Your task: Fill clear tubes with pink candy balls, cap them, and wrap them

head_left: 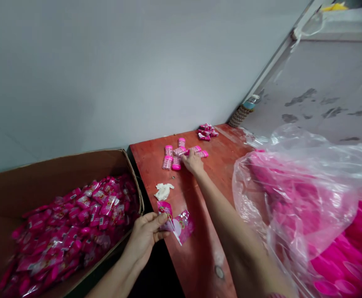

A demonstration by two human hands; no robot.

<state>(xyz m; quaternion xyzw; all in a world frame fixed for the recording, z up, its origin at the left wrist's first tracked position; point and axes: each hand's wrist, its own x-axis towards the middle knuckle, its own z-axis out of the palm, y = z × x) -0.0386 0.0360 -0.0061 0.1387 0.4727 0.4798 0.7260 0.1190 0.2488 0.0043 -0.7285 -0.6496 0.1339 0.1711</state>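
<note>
My left hand (146, 236) pinches a pink printed plastic pouch (165, 210) between thumb and fingers, over the left edge of a red-painted table (199, 252). Another pink printed pouch (184, 225) lies on the table just beyond that hand. Farther back, my right hand (194, 162) is stretched to a small group of clear jars with pink caps (167, 162). Its fingers close on one small pink-capped jar (180, 151) at the top of the group; the fingertips are partly hidden. A crumpled white scrap (164, 191) lies between the two hands.
An open cardboard box (131, 165) on the left holds many filled pink packets (75, 223). Several more packets (206, 132) lie at the table's back. A clear plastic bag (246, 178) of bright pink parts covers the right side. A wrapped bottle (242, 114) leans in the corner.
</note>
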